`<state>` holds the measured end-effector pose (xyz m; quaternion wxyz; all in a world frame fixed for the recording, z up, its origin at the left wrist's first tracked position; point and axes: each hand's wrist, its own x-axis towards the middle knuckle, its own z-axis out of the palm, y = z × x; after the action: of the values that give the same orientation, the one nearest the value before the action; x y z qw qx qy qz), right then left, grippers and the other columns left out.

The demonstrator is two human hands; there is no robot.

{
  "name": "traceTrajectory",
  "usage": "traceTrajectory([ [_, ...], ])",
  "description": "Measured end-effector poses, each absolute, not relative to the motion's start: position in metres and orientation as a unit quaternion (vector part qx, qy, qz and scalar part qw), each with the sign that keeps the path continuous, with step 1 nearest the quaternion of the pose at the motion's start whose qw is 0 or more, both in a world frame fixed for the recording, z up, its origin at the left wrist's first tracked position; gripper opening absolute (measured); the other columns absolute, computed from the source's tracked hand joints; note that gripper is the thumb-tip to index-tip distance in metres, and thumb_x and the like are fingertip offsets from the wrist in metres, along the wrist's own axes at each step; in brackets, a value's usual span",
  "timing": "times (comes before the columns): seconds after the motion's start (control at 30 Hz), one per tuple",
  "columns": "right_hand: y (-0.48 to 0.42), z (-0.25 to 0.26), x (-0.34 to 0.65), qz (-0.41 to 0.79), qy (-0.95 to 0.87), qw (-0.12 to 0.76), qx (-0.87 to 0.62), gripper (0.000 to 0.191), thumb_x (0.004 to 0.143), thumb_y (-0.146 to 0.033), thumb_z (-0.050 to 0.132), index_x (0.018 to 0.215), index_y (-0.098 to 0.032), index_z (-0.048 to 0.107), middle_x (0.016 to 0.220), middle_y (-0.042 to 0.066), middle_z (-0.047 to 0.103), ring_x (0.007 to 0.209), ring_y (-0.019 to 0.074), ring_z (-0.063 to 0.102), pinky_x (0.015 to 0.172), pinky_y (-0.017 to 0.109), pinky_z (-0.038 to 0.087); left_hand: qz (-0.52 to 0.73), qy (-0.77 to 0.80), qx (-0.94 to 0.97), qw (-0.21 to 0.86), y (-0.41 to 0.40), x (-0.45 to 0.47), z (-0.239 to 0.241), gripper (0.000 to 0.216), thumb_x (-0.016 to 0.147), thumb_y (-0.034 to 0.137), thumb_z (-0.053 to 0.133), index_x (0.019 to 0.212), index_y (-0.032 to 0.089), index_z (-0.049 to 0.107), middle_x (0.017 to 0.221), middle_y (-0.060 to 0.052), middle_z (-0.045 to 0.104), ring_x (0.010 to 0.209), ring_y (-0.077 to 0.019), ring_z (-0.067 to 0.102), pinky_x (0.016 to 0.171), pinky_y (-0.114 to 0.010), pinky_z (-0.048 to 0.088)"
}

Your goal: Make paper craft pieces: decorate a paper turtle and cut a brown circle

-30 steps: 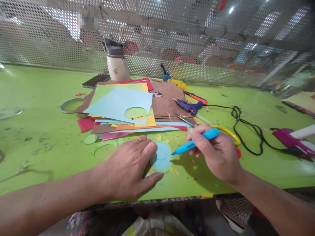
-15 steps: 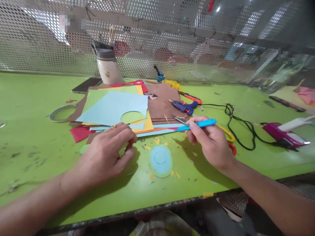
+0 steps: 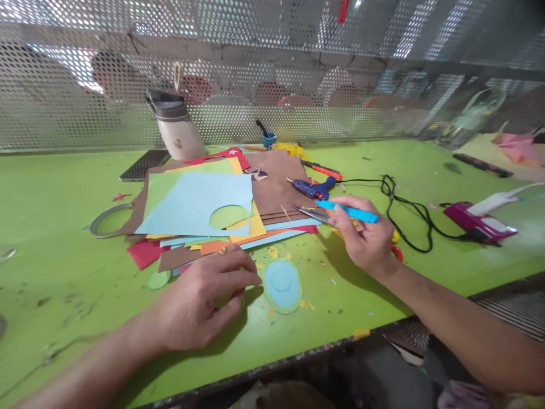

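Note:
My right hand [image 3: 361,238] grips a light blue marker [image 3: 347,211] and hovers over the scissors [image 3: 317,215] at the right edge of the paper stack. My left hand [image 3: 204,298] rests on the green table with fingers curled and pinched on a thin green paper scrap that I can barely see. Between the hands lies a blue oval glued on a green oval [image 3: 281,285], with small yellow bits around it. A stack of coloured paper sheets [image 3: 200,207] lies behind, the top light blue sheet with a round hole cut out.
A blue glue gun [image 3: 314,187] with a black cord [image 3: 404,213] lies right of the stack. A pink tool [image 3: 479,221] sits far right. A beige bottle [image 3: 176,128], a phone [image 3: 143,165], a tape ring [image 3: 104,218] and a perforated metal screen stand behind.
My left hand drew back from the blue oval to its left and curled shut. My right hand lifted the marker away toward the scissors and turned it level. The camera tilted.

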<state>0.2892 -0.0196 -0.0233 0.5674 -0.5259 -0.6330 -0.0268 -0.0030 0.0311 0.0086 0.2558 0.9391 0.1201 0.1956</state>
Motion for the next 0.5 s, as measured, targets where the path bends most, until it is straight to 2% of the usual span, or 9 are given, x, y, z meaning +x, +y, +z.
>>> traceTrajectory([
  [0.1,-0.015,-0.03,0.293,-0.007,-0.609,0.599,-0.521,0.017,0.096,-0.026,0.06,0.11,-0.02,0.065,0.099,0.007,0.071,0.079,0.0188,0.069,0.072,0.034,0.057,0.168,0.08,0.944,0.271,0.033,-0.003,0.007,0.032,0.083,0.003,0.047,0.103,0.017,0.067,0.094,-0.009,0.065,0.086,-0.0215,0.057,0.08,-0.037,0.046],
  [0.33,-0.018,-0.023,0.287,0.144,-0.574,0.632,-0.5,0.014,0.094,-0.033,0.063,0.1,-0.02,0.066,0.089,0.003,0.067,0.081,0.0172,0.064,0.076,0.033,0.054,0.147,0.059,0.955,0.25,0.038,-0.006,0.004,0.036,0.082,0.003,0.049,0.111,0.02,0.064,0.099,-0.01,0.064,0.088,-0.0232,0.057,0.078,-0.036,0.045],
  [0.5,-0.021,-0.02,0.284,0.248,-0.545,0.652,-0.466,0.024,0.098,-0.042,0.058,0.091,-0.021,0.067,0.073,-0.001,0.063,0.069,0.0126,0.059,0.068,0.027,0.05,0.162,0.076,0.956,0.232,0.046,-0.008,0.001,0.032,0.085,0.004,0.05,0.108,0.02,0.065,0.099,-0.009,0.065,0.088,-0.021,0.058,0.079,-0.033,0.046],
])
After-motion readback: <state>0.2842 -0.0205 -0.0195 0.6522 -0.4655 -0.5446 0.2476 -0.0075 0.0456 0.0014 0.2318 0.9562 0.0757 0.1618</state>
